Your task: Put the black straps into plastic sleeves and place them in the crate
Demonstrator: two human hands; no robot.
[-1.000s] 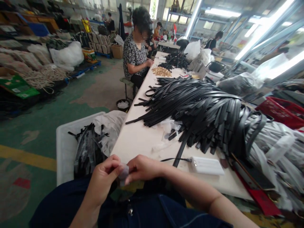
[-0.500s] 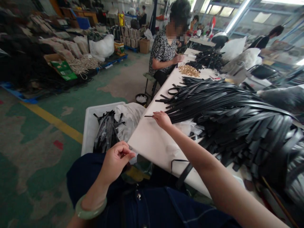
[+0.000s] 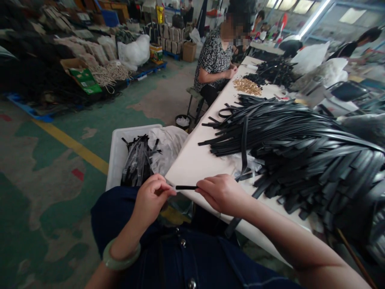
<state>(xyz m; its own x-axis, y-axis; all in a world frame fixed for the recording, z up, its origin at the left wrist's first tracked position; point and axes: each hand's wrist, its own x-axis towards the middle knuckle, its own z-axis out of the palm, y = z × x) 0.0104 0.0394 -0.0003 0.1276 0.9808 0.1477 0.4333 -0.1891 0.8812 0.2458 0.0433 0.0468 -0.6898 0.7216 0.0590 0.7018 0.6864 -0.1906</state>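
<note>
My right hand pinches a flat black strap close to one end, and the short end points left over the near edge of the white table. Behind that hand a black length rises and curves over the pile; it looks like the same strap. My left hand is closed in a pinch just left of the strap's tip, with a small gap between. Something small and pale may be at its fingertips, too small to name. A big heap of black straps covers the right of the table.
A white bin with black strips in clear plastic stands left of the table, white cloth beside them. Farther along are gold metal pieces and a seated co-worker. A black bucket stands on the floor.
My right hand has drawn a strap out of the pile, back toward me and close to my left hand. My left hand stays pinched in nearly the same place. The view has shifted slightly.
</note>
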